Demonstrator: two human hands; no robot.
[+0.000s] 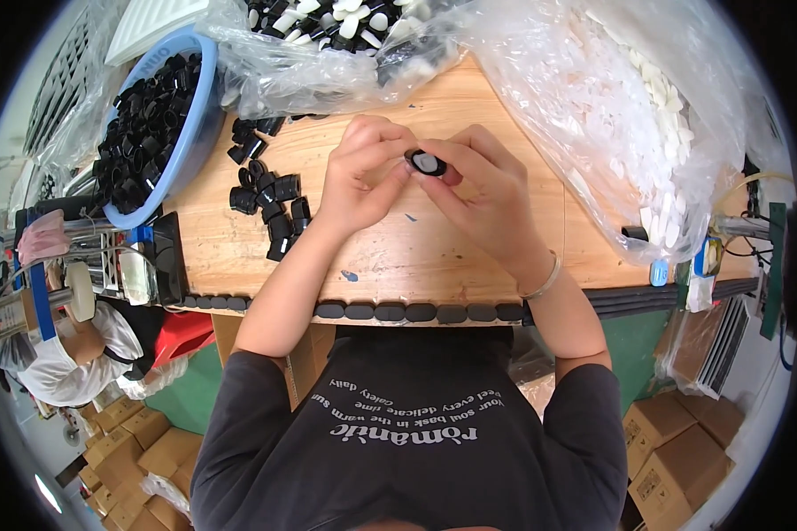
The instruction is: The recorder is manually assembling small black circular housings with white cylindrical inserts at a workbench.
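Note:
Both my hands meet over the middle of the wooden table (pixel 390 257). A small black round cap with a white insert (pixel 426 163) sits between my fingertips. My left hand (pixel 361 173) pinches it from the left, and my right hand (pixel 483 190) grips it from the right and below. A loose pile of black caps (pixel 270 199) lies on the table just left of my left hand.
A blue basin full of black caps (pixel 155 124) stands at the far left. Clear plastic bags hold black-and-white parts (pixel 345 35) at the back and white pieces (pixel 655 124) at the right. Cardboard boxes (pixel 682 460) sit on the floor. Another person (pixel 62 354) is at lower left.

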